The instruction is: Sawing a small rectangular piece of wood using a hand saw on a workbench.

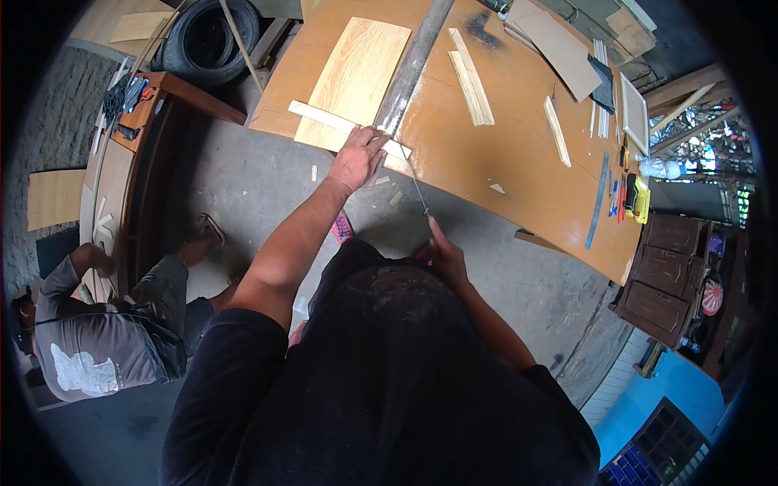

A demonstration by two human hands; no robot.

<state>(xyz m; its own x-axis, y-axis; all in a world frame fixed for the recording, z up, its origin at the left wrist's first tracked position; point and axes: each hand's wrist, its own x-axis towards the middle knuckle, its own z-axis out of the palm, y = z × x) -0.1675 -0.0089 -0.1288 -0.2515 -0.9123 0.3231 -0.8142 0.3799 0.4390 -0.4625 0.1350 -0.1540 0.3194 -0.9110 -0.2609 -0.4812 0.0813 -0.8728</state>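
My left hand (356, 158) presses down on a pale narrow wooden strip (320, 115) at the table's near edge, its fingers over the strip. That strip lies crosswise over a wider wood-grain board (356, 69). My right hand (448, 257), low in front of my body, is closed round the handle end of a thin saw (416, 185), seen almost edge-on. The saw reaches up to the strip's right end, just right of my left hand; whether its teeth are in the wood I cannot tell. A long grey bar (415, 69) runs away beyond my left hand, with pale dust beside it.
On the brown tabletop (519, 178) lie wooden strips (472, 87), grey-brown sheets (551, 49), a blue flat strip (598, 202) and a yellow-and-black tool (642, 201). A co-worker (113, 348) sits at the left by a wooden cabinet (150, 162). Tyres (209, 44) stand behind; offcuts litter the floor.
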